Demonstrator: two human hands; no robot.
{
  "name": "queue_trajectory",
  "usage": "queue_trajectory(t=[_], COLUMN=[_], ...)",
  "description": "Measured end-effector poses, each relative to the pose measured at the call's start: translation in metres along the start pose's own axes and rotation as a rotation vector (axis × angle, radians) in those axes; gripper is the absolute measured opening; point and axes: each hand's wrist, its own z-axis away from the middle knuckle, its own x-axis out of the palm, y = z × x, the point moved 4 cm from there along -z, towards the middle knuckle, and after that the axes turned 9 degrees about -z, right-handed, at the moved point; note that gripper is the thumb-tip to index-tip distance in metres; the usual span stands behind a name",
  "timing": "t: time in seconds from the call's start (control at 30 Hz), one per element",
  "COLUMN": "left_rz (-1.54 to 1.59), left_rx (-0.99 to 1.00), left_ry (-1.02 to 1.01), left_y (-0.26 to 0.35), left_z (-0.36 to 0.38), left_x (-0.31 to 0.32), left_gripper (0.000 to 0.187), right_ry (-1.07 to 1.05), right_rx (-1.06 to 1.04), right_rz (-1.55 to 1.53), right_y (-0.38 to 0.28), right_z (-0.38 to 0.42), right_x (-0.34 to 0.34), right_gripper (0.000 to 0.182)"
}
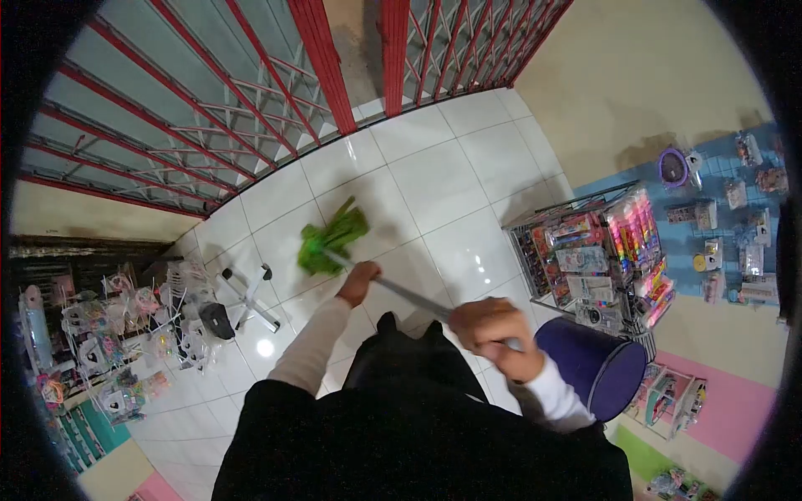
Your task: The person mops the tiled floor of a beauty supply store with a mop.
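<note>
A mop with a green cloth head (334, 238) lies against the white tiled floor (430, 179) ahead of my feet. Its grey handle (409, 295) slants up toward my body. My left hand (359, 284) is wrapped round the lower part of the handle, near the mop head. Higher up, my right hand (497, 334) grips the handle's upper end, slightly blurred. Both sets of fingers are closed.
Red folding gates (347, 75) stand along the far side. A display rack (585, 259) and a purple bin (593, 363) are on the right. At left are a wheeled stand base (248, 301) and hanging packaged goods (125, 326).
</note>
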Motion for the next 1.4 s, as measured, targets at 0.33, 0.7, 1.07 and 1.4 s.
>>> queue_trajectory(t=[0.33,0.7,1.07,1.4], left_rz=[-0.521,-0.399,-0.12,-0.118], left_rx=[0.073,0.276,0.528,0.623], left_ry=[-0.019,-0.018,-0.072,0.12], left_y=[0.05,0.211,0.283,0.279], left_z=[0.005,-0.183,-0.349,-0.35], left_x=[-0.029,0.142,0.248,0.222], left_gripper=[0.021,0.03,0.025,0.028], right_ry=[-0.045,0.244,-0.011,-0.032], right_rx=[0.023,-0.002,-0.022,-0.044], right_rz=[-0.131,0.072,0.39,0.26], right_y=[0.063,-0.091,-0.11,-0.09], right_z=[-0.008,0.005,-0.01,-0.023], right_x=[-0.021,-0.213,-0.278,-0.283], right_gripper=[0.014,0.003,0.02,0.032])
